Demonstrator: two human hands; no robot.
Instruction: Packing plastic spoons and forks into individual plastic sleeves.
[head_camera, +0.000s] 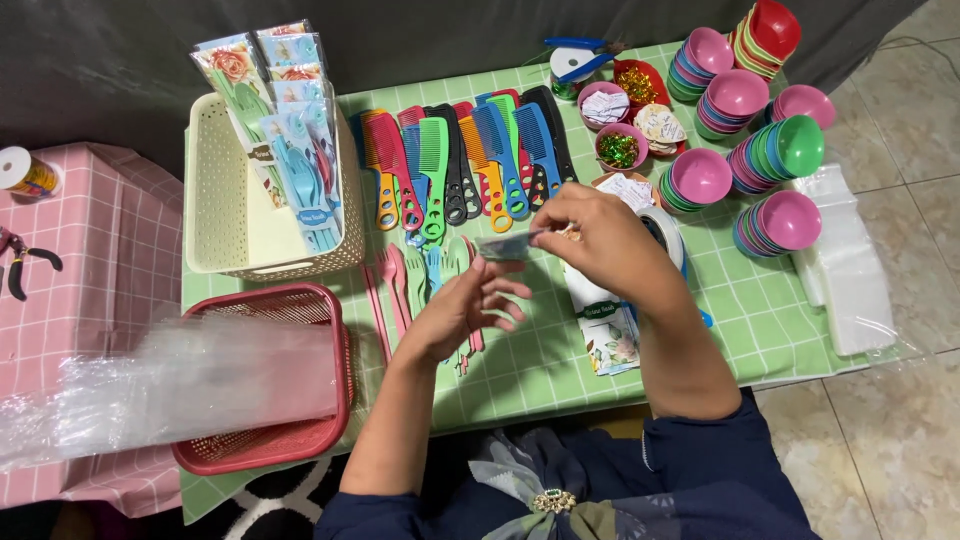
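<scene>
Clear plastic sleeve (510, 245) lies level, left to right, pinched between both hands (590, 235).

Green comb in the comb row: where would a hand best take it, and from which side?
Probably by the handle end of the green comb, nearest the person, coming from above. It lies flat, packed between neighbouring combs, so its long edges are blocked; only the near end looks free.
</scene>
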